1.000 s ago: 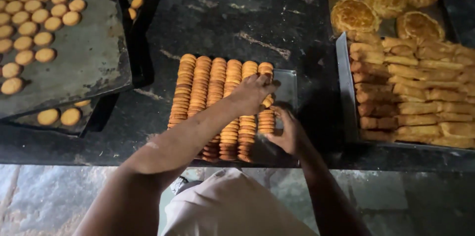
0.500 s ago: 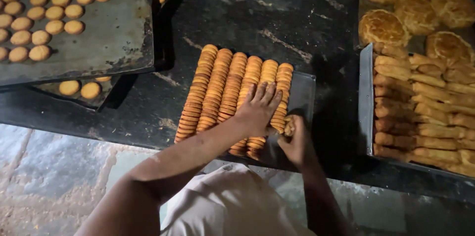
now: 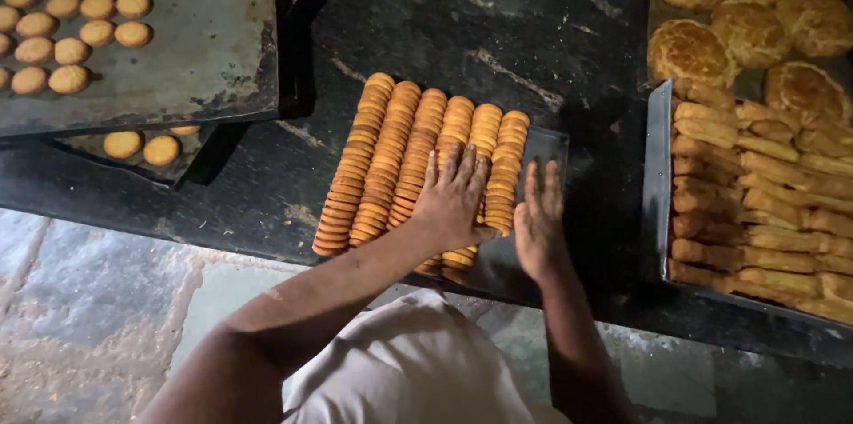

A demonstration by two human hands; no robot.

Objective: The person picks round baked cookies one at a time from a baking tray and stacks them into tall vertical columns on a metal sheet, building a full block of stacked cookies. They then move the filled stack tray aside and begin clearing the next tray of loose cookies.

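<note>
A dark, worn stone counter [image 3: 498,24] is seen from above, with the person's two bare forearms reaching away from the camera. A small metal tray [image 3: 544,153] lies in the middle of the counter, and six tight rows of round orange biscuits [image 3: 400,148] are stood on edge in it. The rows run lengthwise away from the person, tilted slightly to the right at the far end. The left hand [image 3: 451,202] is laid flat, fingers spread, on top of the right-hand rows near their closer end; nothing is gripped in it. The right hand [image 3: 538,221] is placed just beside the outermost row, palm down and fingers straight on the bare strip of tray, its inner edge close against that row; nothing is clasped in it either. The biscuit rows therefore lie directly under the left hand and immediately to the left of the right hand.

At upper left, a large dark baking sheet [image 3: 204,77] is covered in part by small pale round cookies [image 3: 84,6], with a second sheet underneath. At far right, a deeper tray [image 3: 659,166] is filled with long golden rusk-like sticks [image 3: 764,211]. Beyond it, several large crusted round buns [image 3: 746,15] are laid out.
</note>
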